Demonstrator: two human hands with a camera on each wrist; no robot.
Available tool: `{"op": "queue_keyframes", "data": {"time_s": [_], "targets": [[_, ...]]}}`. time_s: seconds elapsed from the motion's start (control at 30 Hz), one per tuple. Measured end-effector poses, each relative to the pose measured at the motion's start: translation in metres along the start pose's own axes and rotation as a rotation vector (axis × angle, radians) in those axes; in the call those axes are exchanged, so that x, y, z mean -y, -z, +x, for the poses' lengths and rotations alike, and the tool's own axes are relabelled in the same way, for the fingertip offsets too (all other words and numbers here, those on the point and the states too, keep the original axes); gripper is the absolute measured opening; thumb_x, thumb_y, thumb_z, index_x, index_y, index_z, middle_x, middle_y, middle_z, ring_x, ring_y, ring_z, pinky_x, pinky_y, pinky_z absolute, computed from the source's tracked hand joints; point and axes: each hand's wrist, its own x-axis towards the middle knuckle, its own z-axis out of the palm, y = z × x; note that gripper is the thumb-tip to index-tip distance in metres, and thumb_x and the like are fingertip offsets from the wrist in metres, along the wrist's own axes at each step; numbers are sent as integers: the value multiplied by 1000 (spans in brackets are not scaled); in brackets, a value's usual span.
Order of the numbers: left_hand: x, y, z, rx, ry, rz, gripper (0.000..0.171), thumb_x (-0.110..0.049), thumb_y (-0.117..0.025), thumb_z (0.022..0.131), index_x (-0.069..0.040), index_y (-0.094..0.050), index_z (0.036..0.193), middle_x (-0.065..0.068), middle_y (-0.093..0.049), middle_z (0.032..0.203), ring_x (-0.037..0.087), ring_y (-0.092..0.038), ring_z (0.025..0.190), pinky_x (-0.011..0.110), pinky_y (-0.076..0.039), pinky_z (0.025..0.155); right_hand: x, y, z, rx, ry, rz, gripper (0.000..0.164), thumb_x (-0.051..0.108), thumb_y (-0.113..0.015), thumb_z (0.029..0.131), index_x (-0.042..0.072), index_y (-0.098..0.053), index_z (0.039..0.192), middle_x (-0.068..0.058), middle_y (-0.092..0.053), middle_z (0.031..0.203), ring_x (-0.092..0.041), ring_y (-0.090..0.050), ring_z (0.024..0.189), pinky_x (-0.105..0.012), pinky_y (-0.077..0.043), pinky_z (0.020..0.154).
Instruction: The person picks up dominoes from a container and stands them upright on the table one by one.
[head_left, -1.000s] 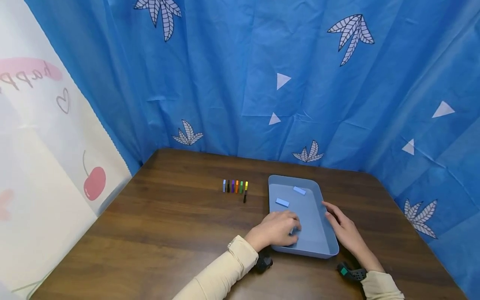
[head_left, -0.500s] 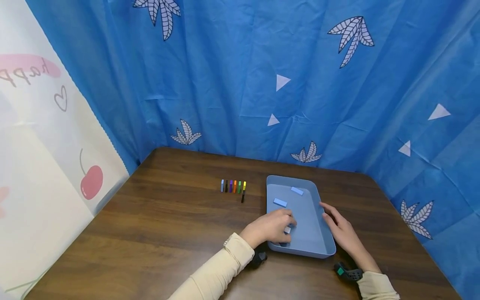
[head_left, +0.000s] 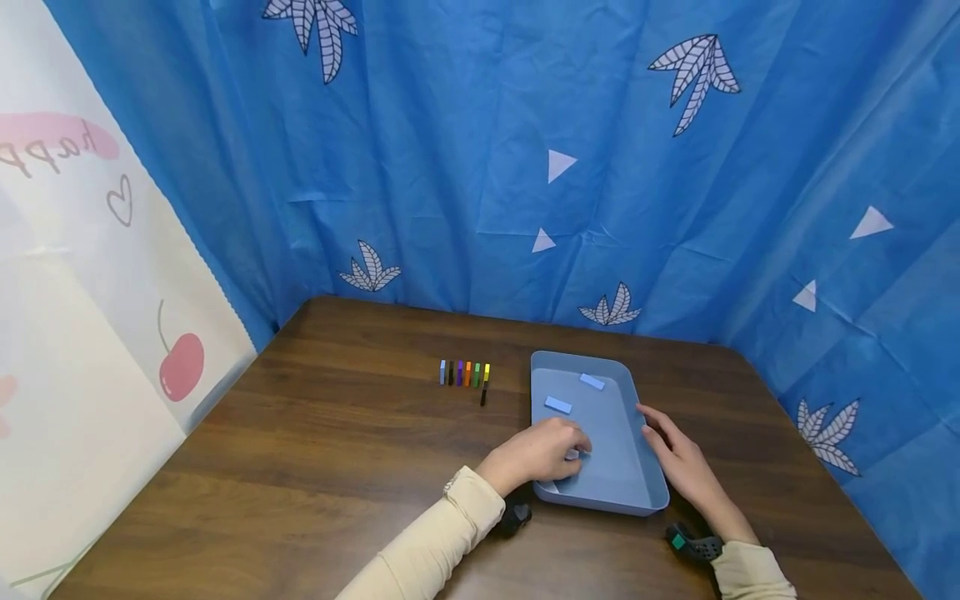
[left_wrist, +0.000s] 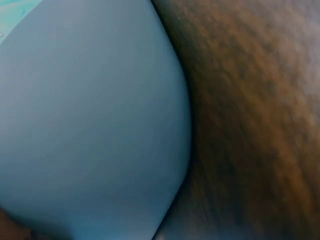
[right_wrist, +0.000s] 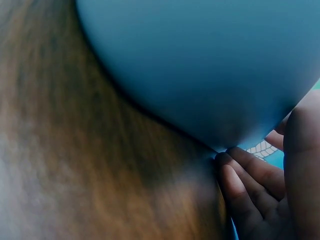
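Note:
My left hand (head_left: 536, 452) reaches over the near left side of the blue plastic tray (head_left: 618, 467). Its fingers curl down inside and pinch a small pale block (head_left: 572, 454), mostly hidden by the hand. Two light-blue blocks, a nearer one (head_left: 558, 405) and a farther one (head_left: 592, 382), lie flat on the tray floor beyond that hand. Against the tray's right side rests my right hand (head_left: 678, 458), fingers extended. The right wrist view shows the fingertips (right_wrist: 232, 177) at the tray's outer wall (right_wrist: 200, 75). In the left wrist view, the tray wall (left_wrist: 100, 125) hides most of the left hand.
Left of the tray, a row of small coloured blocks (head_left: 468, 374) stands on the brown wooden table (head_left: 337, 433). One black block (head_left: 483, 395) sits just in front of the row's yellow end. A blue curtain (head_left: 465, 167) hangs behind the table.
The left hand has shifted slightly within the tray, and the pale block shows between its thumb and fingers. The whole view has drifted slightly; the right hand stays at the rim.

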Motion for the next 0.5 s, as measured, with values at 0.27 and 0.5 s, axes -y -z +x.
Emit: {"op": "queue_keyframes", "data": {"time_s": [0.27,0.5], "targets": [[1,-5,1,-36,23,-44,19,-15,-71,95,-10,-80,111,-2,-78,108,2,-69,93,12,-52,85,-4,-1,-1,-2,-20,16,55,39,-38,112,12,-36,159,-25,-39,160,-49,-45,139,-68,-43,105],[4,-6,1,-30,15,-38,17,-15,-71,97,-12,-80,111,-5,-78,108,0,-68,95,11,-52,85,-4,-3,0,-13,7,5,53,37,-39,113,11,-37,159,-25,-41,159,-49,-46,138,-68,-43,105]]}}
